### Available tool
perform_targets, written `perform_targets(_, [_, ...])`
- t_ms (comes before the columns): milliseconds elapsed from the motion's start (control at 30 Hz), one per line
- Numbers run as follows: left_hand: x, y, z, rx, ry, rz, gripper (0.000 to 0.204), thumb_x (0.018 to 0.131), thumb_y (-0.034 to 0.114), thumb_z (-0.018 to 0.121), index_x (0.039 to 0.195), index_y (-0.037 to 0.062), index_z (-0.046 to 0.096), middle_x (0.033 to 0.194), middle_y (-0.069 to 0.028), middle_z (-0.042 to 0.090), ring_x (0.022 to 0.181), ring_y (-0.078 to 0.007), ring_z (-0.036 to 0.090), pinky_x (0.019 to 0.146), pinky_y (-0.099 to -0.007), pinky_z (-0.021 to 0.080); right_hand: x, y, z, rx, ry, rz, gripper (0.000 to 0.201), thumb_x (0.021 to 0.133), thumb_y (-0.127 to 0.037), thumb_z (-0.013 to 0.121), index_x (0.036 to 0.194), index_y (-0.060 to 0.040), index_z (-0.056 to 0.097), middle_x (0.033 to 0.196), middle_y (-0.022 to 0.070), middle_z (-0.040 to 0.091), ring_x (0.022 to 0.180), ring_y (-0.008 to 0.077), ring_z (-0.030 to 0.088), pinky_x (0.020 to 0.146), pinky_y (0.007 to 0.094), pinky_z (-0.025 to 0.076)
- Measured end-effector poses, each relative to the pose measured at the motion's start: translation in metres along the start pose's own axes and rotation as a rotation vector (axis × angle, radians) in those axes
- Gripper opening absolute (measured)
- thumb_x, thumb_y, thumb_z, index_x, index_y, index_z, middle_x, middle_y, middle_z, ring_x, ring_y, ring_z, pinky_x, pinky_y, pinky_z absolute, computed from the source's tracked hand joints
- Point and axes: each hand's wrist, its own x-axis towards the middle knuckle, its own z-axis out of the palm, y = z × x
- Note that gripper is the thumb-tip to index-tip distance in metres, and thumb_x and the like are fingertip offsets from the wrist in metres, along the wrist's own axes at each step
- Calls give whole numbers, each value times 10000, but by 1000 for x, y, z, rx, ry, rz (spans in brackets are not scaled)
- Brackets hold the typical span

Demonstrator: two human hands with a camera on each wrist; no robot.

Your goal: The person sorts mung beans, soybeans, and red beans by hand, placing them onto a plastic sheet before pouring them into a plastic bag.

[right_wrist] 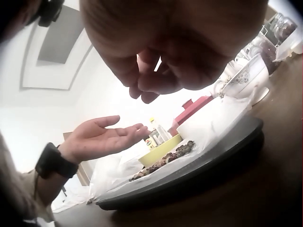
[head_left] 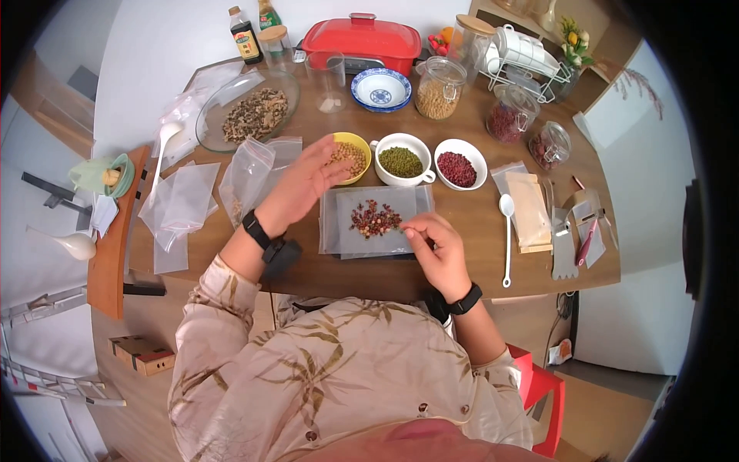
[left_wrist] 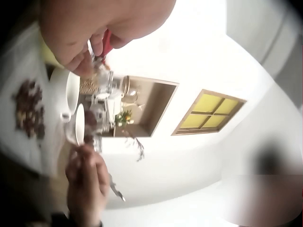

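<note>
My left hand [head_left: 306,181] is held over the near side of a yellow bowl [head_left: 368,163] of yellow soybeans, fingers extended and a little spread. In the right wrist view the left hand [right_wrist: 102,142] has its palm partly turned up. A mixed pile of beans [head_left: 376,219], mostly dark red with some pale ones, lies on a clear plastic bag [head_left: 335,231]. At the pile's right edge my right hand [head_left: 440,250] brings thumb and forefinger together on what looks like a small bean, largely hidden by the fingertips. Its other fingers are curled in.
Beside the yellow bowl are a two-handled white bowl [head_left: 426,178] of mung beans and a white bowl [head_left: 481,168] of red beans. A white spoon [head_left: 506,239] lies to the right. Plastic bags [head_left: 181,200] lie left; jars [head_left: 441,88] and a red cooker [head_left: 360,40] stand behind.
</note>
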Motion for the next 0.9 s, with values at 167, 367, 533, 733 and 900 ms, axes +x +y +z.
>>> perform_targets(167, [-9, 17, 11, 249, 41, -17, 578, 1218, 301, 511, 1682, -33, 430, 1562, -169, 646, 1393, -280, 666, 1150, -411, 560, -5, -18, -29, 24, -143, -66, 112, 1044, -25, 738, 1136, -22, 802, 1057, 72, 721, 764, 130, 602, 679, 270, 493])
perform_targets(367, [-73, 82, 4, 758, 18, -17, 432, 1194, 255, 574, 1560, 27, 602, 1461, -110, 717, 1298, -208, 708, 1091, -367, 569, -14, -14, -96, 40, -167, -52, 118, 1034, 8, 736, 1127, -17, 804, 1050, 72, 724, 805, 125, 643, 684, 265, 492])
perform_targets(533, [-160, 177, 83, 991, 65, -106, 390, 1160, 191, 625, 1494, -12, 633, 1383, -129, 737, 1227, -214, 731, 1071, -373, 574, -19, 5, -146, 252, -214, 98, 119, 1034, 25, 725, 1121, -1, 803, 1078, 76, 727, 899, 138, 662, 751, 265, 503])
perform_targets(733, [-189, 289, 151, 1318, -4, -50, 428, 1117, 238, 691, 1470, -1, 659, 1321, -119, 762, 1193, -212, 734, 1073, -378, 575, 5, -26, -146, 421, -558, 76, 144, 1046, -23, 730, 1166, 2, 805, 1160, 99, 739, 1020, 190, 684, 878, 321, 541])
perform_targets(900, [-104, 287, 125, 1519, 1, 695, 303, 1124, 196, 684, 1390, 54, 720, 1277, -34, 774, 1143, -141, 698, 980, -340, 580, 37, -89, -59, 703, -1030, -85, 326, 1123, -211, 692, 1365, -2, 758, 1314, 133, 763, 1158, 268, 719, 1017, 397, 555])
